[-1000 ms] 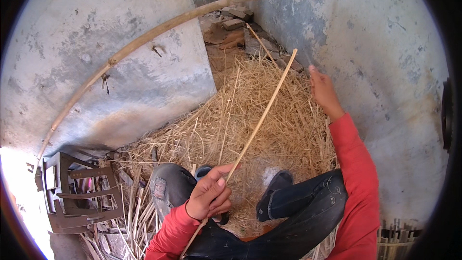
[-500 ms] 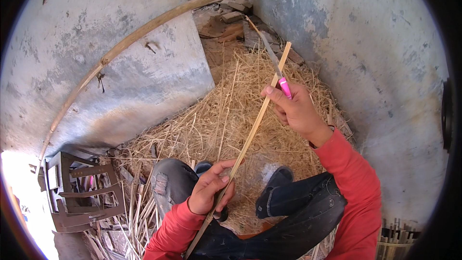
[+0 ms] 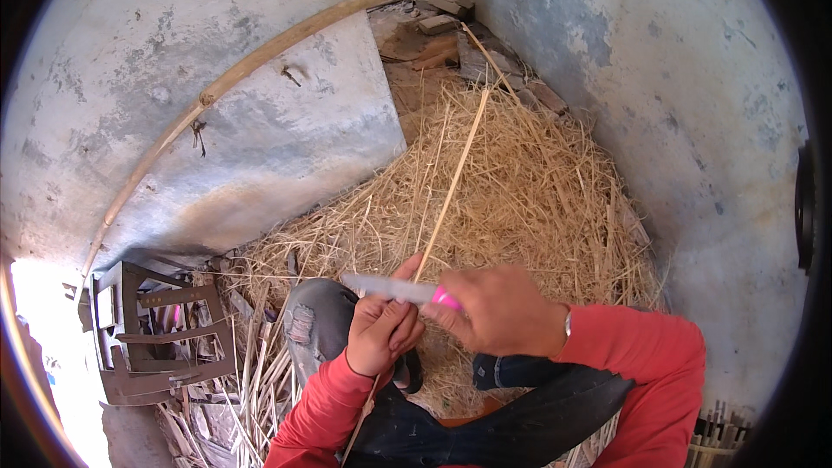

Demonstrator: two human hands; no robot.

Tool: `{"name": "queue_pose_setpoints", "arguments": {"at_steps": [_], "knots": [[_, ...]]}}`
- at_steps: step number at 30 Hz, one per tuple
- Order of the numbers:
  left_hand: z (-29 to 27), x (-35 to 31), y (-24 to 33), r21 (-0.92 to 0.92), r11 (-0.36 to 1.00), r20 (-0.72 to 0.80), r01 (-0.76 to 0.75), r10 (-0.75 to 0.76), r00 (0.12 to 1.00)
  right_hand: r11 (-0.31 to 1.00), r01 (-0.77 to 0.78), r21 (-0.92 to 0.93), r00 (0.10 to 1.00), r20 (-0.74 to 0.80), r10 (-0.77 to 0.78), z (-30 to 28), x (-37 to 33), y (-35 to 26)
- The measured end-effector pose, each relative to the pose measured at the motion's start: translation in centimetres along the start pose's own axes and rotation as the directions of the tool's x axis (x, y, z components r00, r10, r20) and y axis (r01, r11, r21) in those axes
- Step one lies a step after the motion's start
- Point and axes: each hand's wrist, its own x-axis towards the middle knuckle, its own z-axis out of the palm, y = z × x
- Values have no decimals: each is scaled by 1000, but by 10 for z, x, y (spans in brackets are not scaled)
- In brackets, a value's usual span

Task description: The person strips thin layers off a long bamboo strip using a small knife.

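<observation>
My left hand (image 3: 381, 329) is closed around a long, thin bamboo strip (image 3: 456, 180), which slants up and away over the straw; its lower end runs down past my left sleeve. In my right hand (image 3: 503, 310) is a knife (image 3: 394, 287) with a pink handle. The blade points left and lies across the strip, just above my left fingers. Whether its edge bites into the strip cannot be made out.
Straw and shavings (image 3: 555, 182) cover the floor ahead. A long bent bamboo pole (image 3: 286, 38) leans along the left wall. At the left lie a dark slatted frame (image 3: 165, 338) and split strips (image 3: 260, 381). Bricks (image 3: 446, 4) sit in the far corner.
My right hand with the knife has come down and left to my left hand, and the blade now points left. The strip now looks narrower and stands slightly steeper.
</observation>
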Motion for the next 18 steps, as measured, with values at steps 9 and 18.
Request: {"name": "queue_pose_setpoints", "arguments": {"at_steps": [9, 18], "knots": [[-7, -13, 3, -17, 1000, 51, 13, -13, 999, 970, -218, -109, 955, -230, 189, -7, 29, 64], [-5, -14, 1, 57, 998, 112, 11, -18, 993, 914, -405, -29, 807, -481, 343, -78, 36, 142]]}}
